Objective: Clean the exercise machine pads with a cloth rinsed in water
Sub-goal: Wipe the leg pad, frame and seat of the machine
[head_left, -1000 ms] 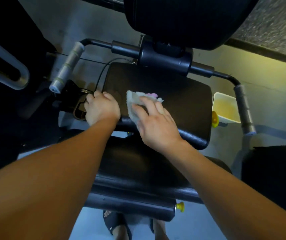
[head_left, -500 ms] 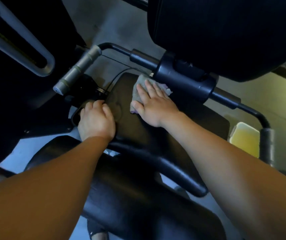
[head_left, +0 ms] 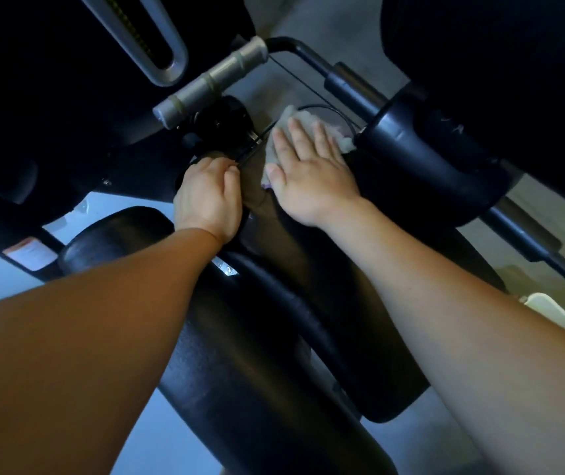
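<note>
Here, cloth [head_left: 296, 117] beneath flat right grip [head_left: 311, 176], left grip [head_left: 209, 197] seemingly clutching pad [head_left: 308, 262]

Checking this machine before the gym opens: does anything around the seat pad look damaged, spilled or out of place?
No spill or tear shows. One oddity: a thin black cable loops loose over the far end of the black padded seat, by the whitish cloth under the flat right hand; it might snag.

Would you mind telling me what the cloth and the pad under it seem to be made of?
The cloth looks like soft terry or microfibre, pale with a pink patch; its edge is fuzzy and rumpled. The pad looks like black vinyl or leatherette over padding: smooth, dull sheen, rounded edges.
</note>
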Demonstrator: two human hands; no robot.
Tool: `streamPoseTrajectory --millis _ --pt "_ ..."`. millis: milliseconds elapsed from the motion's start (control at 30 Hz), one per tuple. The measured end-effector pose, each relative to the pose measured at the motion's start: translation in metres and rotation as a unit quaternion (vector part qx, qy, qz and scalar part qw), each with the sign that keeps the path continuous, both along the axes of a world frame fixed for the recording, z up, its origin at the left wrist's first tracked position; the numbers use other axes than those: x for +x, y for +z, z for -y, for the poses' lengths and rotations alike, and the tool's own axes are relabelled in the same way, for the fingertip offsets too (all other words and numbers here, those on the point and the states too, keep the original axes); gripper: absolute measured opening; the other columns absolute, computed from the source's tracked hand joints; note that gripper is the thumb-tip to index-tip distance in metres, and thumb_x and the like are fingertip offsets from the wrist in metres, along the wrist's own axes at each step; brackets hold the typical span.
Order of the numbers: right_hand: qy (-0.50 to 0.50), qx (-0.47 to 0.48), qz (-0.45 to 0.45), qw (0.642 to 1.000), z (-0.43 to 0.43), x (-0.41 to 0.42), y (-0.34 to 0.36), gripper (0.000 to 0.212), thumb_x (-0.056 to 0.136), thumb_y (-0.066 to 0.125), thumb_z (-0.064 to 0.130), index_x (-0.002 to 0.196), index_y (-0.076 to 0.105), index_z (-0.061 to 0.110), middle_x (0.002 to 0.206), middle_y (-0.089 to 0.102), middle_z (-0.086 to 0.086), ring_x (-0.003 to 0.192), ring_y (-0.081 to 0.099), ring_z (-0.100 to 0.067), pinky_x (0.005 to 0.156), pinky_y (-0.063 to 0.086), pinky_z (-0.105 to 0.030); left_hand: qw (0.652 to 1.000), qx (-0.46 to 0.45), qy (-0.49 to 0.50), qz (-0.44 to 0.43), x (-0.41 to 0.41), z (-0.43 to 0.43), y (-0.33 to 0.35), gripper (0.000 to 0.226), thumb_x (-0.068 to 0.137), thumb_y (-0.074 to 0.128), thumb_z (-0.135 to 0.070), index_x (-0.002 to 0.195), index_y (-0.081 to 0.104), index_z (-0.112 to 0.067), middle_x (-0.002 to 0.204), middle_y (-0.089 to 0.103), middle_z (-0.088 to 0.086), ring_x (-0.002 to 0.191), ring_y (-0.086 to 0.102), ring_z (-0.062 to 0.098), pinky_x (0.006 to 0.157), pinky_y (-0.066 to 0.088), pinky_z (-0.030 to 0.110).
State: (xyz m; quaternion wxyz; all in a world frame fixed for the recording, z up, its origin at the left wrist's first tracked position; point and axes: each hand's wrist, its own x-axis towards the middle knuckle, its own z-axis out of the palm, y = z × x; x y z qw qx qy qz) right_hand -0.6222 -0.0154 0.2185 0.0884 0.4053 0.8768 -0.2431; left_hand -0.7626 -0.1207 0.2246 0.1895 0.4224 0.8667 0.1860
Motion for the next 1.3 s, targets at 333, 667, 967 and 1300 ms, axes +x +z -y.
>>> streamPoseTrajectory --millis 333,667,967,1300 --pt "0.192 -0.003 -0.037 0.981 0.056 0.052 0.035 0.058 0.107 0.018 0.058 0.161 0.015 0.041 0.171 0.002 0.013 0.158 -0.007 -0.015 0.128 -0.003 -0.037 0.999 0.004 0.041 0.024 0.006 0.01 0.027 0.032 0.101 0.038 -0.022 0.103 0.064 -0.004 0.11 0.062 0.016 0.103 0.057 0.032 0.089 0.044 0.038" --pt "0.103 -0.014 0.041 0.994 0.071 -0.026 0.037 0.06 0.105 0.016 0.058 0.161 0.0 0.044 0.171 -0.014 0.002 0.156 -0.016 -0.033 0.127 -0.006 -0.05 0.998 -0.061 -0.014 0.006 -0.02 0.071 0.06 0.026 0.094 0.046 -0.008 0.115 0.061 -0.005 0.117 0.057 0.014 0.109 0.055 0.03 0.087 0.047 0.036" --pt "0.188 0.041 0.015 0.981 0.111 -0.008 0.047 0.065 0.097 0.054 0.046 0.156 0.025 0.045 0.171 -0.014 0.007 0.157 -0.013 -0.028 0.127 -0.002 -0.045 0.994 -0.046 -0.076 -0.064 -0.022 0.102 0.06 0.028 0.096 0.044 -0.006 0.116 0.063 -0.003 0.125 0.05 0.015 0.117 0.043 0.031 0.096 0.045 0.042" --pt "0.175 0.063 -0.041 0.982 0.133 0.037 0.044 0.065 0.088 0.065 0.032 0.148 0.043 0.043 0.172 -0.004 -0.001 0.158 -0.006 -0.031 0.128 0.006 -0.049 0.994 -0.062 -0.062 -0.068 0.014 0.089 0.07 0.028 0.095 0.046 -0.01 0.119 0.06 -0.009 0.128 0.051 0.011 0.124 0.042 0.029 0.092 0.044 0.038"
